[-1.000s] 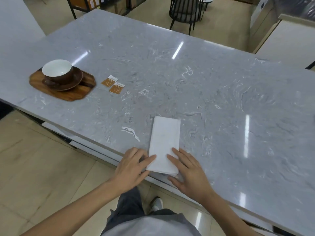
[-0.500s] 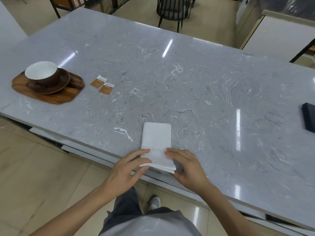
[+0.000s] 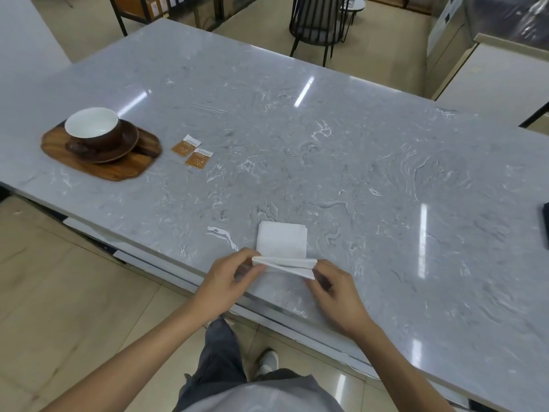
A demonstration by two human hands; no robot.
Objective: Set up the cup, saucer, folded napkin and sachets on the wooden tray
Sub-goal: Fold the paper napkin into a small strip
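Observation:
A white napkin (image 3: 281, 244) lies near the counter's front edge, its near end lifted and folded upward. My left hand (image 3: 228, 278) pinches the left corner of that raised end and my right hand (image 3: 332, 288) pinches the right corner. Far to the left a wooden tray (image 3: 124, 168) carries a brown saucer (image 3: 130, 141) with a brown cup (image 3: 93, 127), white inside, standing on it. Two orange-and-white sachets (image 3: 193, 151) lie flat on the counter just right of the tray.
The grey marble counter (image 3: 326, 144) stretches wide to the right and back. A dark object (image 3: 546, 224) shows at the right edge. A black chair (image 3: 318, 22) and shelving stand beyond the counter. Floor tiles lie below the front edge.
Both hands have lifted the napkin's near end off the counter and folded it up toward the far end; before, the napkin lay flat with the fingers resting on it.

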